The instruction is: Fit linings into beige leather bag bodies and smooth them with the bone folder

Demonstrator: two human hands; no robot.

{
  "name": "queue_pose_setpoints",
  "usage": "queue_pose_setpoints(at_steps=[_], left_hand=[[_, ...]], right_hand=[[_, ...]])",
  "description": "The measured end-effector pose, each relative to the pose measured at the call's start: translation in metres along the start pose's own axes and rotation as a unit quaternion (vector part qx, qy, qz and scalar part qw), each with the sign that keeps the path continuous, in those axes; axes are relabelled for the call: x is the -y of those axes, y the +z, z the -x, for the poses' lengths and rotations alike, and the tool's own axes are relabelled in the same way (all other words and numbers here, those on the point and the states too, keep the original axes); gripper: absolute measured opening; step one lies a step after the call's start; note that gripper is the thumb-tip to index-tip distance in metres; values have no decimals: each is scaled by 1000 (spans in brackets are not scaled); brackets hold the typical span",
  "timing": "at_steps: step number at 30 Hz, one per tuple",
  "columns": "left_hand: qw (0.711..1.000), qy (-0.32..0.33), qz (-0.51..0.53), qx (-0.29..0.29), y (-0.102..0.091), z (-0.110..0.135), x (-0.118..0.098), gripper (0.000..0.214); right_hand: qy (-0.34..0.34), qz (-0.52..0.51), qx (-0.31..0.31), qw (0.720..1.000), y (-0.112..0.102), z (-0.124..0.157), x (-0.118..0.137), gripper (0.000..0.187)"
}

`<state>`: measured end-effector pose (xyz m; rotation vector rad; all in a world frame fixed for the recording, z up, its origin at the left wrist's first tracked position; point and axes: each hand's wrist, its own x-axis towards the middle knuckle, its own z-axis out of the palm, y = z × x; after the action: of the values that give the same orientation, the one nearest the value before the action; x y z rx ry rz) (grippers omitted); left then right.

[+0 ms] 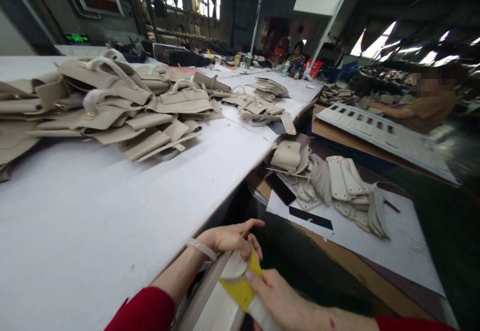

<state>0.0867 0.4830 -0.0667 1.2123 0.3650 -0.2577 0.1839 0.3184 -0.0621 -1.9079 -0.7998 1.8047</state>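
My right hand (283, 296) grips a pale, strap-like piece with a yellow patch (240, 288), its thumb pressed on the yellow edge. My left hand (234, 238), wearing a pale bracelet (201, 247), curls its thumb and some fingers over the upper end of the same piece while one finger points outward. Both hands are low in the view, beside the white table's edge. Below them lies a long pale surface (213, 303), partly covered by the hands. What the piece belongs to is not clear.
Beige handbags (108, 96) are heaped on the white table (93, 221). A side table (401, 251) at right bears rounded beige strap pieces (347, 181), a phone (280, 188) and a black strip (310, 218). A co-worker (431, 101) sits beyond a white rack (386, 136).
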Motion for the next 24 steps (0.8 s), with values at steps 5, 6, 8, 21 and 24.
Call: queue_pose_setpoints(at_steps=[5,6,8,21,24], left_hand=[[997,32,42,-62,6,10,-3,99],[994,41,47,-85,8,15,-3,96],[987,57,46,-143,14,28,-1,87],[935,57,-57,-345,65,74,31,54],[933,54,-58,-350,66,72,29,55]], right_hand=[[-28,-60,31,997,6,-11,-19,67],[-43,-80,58,994,6,-11,-24,71],[-75,-98,121,985,6,-4,-33,76],[-130,-93,-120,980,-14,-13,-2,64],[-190,-72,-127,971,-11,-21,-7,68]])
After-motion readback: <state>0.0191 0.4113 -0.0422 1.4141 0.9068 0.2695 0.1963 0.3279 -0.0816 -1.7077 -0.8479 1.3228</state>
